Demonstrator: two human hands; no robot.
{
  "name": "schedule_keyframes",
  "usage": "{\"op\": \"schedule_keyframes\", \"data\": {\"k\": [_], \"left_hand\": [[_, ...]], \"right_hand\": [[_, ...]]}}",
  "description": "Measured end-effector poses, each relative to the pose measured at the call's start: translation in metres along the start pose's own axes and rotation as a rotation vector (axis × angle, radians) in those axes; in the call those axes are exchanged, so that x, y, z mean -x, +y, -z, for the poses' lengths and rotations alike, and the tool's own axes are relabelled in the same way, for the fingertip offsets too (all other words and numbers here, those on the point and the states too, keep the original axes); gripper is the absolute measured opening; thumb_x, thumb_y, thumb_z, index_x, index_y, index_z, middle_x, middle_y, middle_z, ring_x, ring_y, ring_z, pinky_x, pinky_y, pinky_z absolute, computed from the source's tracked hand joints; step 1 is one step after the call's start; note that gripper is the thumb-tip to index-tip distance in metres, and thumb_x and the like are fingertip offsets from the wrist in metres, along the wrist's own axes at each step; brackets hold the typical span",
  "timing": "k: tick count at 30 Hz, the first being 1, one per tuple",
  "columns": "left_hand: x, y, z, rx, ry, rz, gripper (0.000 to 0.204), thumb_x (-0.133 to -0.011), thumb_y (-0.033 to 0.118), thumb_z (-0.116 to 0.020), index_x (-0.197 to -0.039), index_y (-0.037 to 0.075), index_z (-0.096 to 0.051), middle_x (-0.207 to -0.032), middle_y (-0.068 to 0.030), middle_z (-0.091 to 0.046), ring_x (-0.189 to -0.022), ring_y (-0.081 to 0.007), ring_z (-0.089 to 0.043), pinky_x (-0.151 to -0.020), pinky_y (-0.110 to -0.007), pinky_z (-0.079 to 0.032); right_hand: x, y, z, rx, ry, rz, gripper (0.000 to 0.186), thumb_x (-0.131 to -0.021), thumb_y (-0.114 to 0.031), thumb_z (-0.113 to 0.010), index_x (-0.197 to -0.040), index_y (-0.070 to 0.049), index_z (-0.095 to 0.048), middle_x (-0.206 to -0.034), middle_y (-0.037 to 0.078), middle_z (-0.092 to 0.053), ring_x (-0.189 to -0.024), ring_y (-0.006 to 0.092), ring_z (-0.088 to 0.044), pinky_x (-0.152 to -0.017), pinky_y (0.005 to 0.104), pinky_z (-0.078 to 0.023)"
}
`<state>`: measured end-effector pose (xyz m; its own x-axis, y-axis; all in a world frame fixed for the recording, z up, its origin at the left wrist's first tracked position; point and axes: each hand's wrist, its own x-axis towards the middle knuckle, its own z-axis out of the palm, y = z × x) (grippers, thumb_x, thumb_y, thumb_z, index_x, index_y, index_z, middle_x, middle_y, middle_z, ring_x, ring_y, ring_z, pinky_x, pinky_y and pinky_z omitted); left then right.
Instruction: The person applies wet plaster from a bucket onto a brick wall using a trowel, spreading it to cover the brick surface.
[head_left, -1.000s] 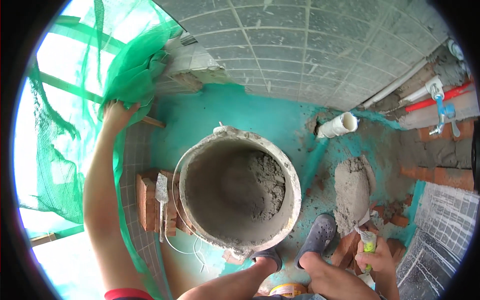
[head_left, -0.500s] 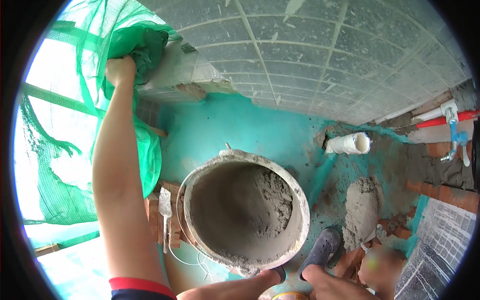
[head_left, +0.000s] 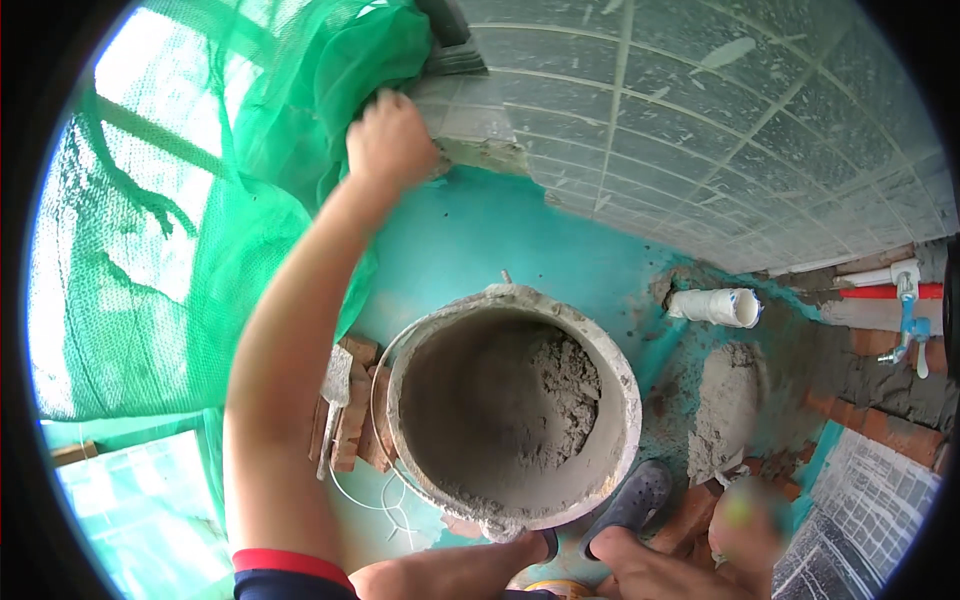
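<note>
Stretched out at the upper left, my left arm ends in a closed left hand [head_left: 388, 145], blurred by motion and holding the edge of a green mesh net [head_left: 300, 130]. At the lower right my right hand [head_left: 742, 530] is partly blurred. It appears closed around the handle of a trowel, whose blade is hidden under a heap of grey mortar [head_left: 725, 410]. Between the hands stands a mortar-caked bucket [head_left: 630, 400] with a wire handle, holding some wet mortar [head_left: 570, 400] on its right side. A second trowel [head_left: 337, 378] rests on bricks left of the bucket.
A white pipe stub [head_left: 715, 306] sticks out beyond the bucket. At the right edge is a tap [head_left: 908, 320] with a blue body. A tiled wall [head_left: 680, 130] rises at the back; bricks [head_left: 360, 420] lie left of the bucket. My clog-shod foot [head_left: 640, 495] is beside it.
My left hand has moved right with the net, drawing it toward the tiled wall. The view has shifted slightly. My right hand has moved a little, with the mortar still in front of it.
</note>
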<state>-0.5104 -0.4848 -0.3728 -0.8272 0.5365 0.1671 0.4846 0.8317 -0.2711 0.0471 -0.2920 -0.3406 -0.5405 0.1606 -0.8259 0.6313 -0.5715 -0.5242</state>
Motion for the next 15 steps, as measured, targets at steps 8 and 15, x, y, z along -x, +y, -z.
{"op": "schedule_keyframes", "data": {"k": [8, 15], "left_hand": [[0.238, -0.033, 0.033, 0.494, -0.572, 0.190, 0.058, -0.095, 0.053, -0.042, -0.080, -0.001, -0.060, -0.076, -0.0187, -0.065, -0.072, -0.0354, -0.063, -0.066, -0.045, -0.047], [0.328, -0.037, 0.001, 1.427, -0.380, 0.718, 0.051, -0.098, 0.045, -0.044, -0.099, -0.002, -0.062, -0.081, 0.0006, -0.060, -0.076, -0.0076, -0.051, -0.071, -0.026, -0.043]], "right_hand": [[0.016, 0.012, -0.004, -0.061, 0.032, -0.059, 0.008, -0.084, -0.005, -0.059, -0.090, -0.007, -0.054, -0.057, 0.000, -0.047, -0.040, 0.0069, -0.038, -0.036, 0.0206, -0.028], [0.042, 0.026, -0.013, 0.000, -0.033, 0.030, 0.009, -0.085, -0.007, -0.057, -0.078, -0.007, -0.051, -0.054, 0.002, -0.047, -0.041, 0.0096, -0.040, -0.038, 0.0228, -0.029]]}}
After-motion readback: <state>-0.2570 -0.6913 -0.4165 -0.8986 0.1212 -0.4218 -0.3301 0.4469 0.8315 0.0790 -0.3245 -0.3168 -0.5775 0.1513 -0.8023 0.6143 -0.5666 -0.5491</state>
